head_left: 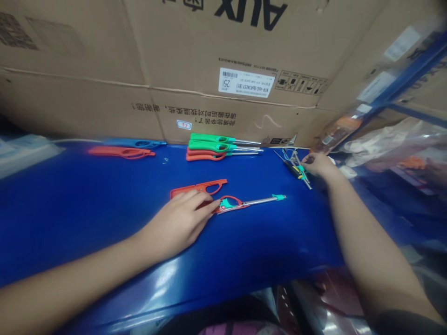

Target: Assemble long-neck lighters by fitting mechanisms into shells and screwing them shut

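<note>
Hands were apart, grips unclear: left hand over a red plastic lighter with silver metal tube on the blue tabletop, right hand beside silver metal tubes. Lighter looked light, stiff, slick-tubed; handle seemed best hold.

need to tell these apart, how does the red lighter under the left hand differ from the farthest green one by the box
The red lighter lies partly under the left hand; no hand touches the green lighter. A teal piece sits near the red one's rod tip; the green one's tip is bare. The red one lies away from the cardboard box, the green one beside it. Both have metal rods pointing rightward.
</note>
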The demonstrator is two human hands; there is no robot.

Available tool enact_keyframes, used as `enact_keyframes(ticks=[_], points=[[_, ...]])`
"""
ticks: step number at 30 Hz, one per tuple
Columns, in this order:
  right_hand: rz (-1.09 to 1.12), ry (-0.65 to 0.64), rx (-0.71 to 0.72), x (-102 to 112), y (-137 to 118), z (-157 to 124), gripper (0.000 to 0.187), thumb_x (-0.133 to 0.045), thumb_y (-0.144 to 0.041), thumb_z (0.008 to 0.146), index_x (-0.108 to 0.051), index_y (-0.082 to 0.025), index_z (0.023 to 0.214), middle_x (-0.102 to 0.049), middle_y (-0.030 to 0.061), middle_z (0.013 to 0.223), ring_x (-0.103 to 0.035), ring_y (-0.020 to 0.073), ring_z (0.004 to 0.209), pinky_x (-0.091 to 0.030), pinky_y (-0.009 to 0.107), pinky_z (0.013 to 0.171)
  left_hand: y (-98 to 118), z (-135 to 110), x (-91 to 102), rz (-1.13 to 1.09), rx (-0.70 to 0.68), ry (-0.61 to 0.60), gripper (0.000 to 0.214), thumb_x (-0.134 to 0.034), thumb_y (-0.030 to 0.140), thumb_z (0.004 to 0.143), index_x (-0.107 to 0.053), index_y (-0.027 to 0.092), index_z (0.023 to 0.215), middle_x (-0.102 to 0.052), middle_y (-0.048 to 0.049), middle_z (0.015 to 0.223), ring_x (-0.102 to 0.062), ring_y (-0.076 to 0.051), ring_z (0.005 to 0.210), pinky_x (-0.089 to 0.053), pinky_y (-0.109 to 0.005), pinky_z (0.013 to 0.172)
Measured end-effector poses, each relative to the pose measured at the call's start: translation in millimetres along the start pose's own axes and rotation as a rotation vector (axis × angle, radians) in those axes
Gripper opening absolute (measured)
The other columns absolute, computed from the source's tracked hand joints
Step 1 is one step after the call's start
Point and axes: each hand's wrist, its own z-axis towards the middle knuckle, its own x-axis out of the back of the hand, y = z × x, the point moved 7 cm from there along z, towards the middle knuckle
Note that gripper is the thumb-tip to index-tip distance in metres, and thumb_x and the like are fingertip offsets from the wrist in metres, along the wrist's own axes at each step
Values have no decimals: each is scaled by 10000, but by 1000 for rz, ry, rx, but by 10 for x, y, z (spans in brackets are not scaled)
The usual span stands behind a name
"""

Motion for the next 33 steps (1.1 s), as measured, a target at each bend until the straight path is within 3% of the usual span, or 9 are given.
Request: enact_keyframes(ticks=[5,11,14,17,21,24,26,29,33], points=[[-28,-3,-138,98,39,-9,101,-743,-225,718,-655,-180,694,-682,101,747,-654,240,751,-477,341,695,6,7,12,-9,7,-12,347,-416,235,1040,-658,210,1287,-650,-120,1177,-610,-280,1080,-545,-456,882],[50,232,-111,456,-134,-159,172,-645,-283,818,-710,-175,935,-717,141,985,-669,305,964,-512,429,832,10,28,30,-45,-8,-7,354,-408,226,1041,-658,182,1287,-647,-132,1163,-614,-274,1058,-556,-447,879],[169,280,30,527,-439,-296,238,-645,-331,843,-715,-180,1013,-725,94,977,-667,220,857,-525,340,789,19,26,27,-56,-14,-2,347,-409,221,1040,-665,173,1270,-655,-132,1151,-618,-273,1061,-559,-441,885],[499,167,310,492,-948,-599,264,-685,-367,834,-718,-159,994,-715,68,840,-607,163,651,-497,292,623,6,21,31,-102,19,27,325,-441,264,1038,-665,176,1257,-663,-127,1174,-628,-268,1094,-557,-434,932],[571,75,916,587,-1748,-1444,130,-669,-280,891,-707,-192,979,-696,49,931,-613,136,710,-504,265,658,-55,2,112,-219,139,152,512,-551,396,1001,-481,163,1452,-598,-143,1359,-595,-265,1231,-527,-415,1041],[481,2,1225,609,-2086,-2061,151,-609,-208,949,-671,-191,1086,-689,67,1031,-653,166,938,-525,280,818,10,-13,176,-266,83,207,621,-617,419,968,-406,157,1490,-582,-149,1390,-578,-256,1263,-509,-401,1071],[456,-34,1323,576,-2184,-2300,182,-600,-187,957,-647,-202,1133,-690,66,1071,-655,168,984,-527,276,827,74,-30,208,-268,3,233,523,-616,361,976,-467,153,1433,-638,-142,1295,-613,-247,1188,-529,-393,1026],[533,-19,1385,507,-2219,-2409,255,-631,-226,955,-601,-215,1207,-676,64,1108,-650,164,1015,-532,274,860,111,-56,226,-282,-75,259,294,-557,220,998,-581,155,1284,-700,-103,1066,-658,-209,985,-561,-355,896],[604,-94,1211,339,-2174,-2210,556,-690,-396,912,-463,-203,1382,-578,122,1241,-614,193,1024,-551,297,796,57,-70,269,-312,-76,327,228,-576,181,978,-614,147,1201,-713,-96,1029,-670,-190,943,-556,-328,870]])
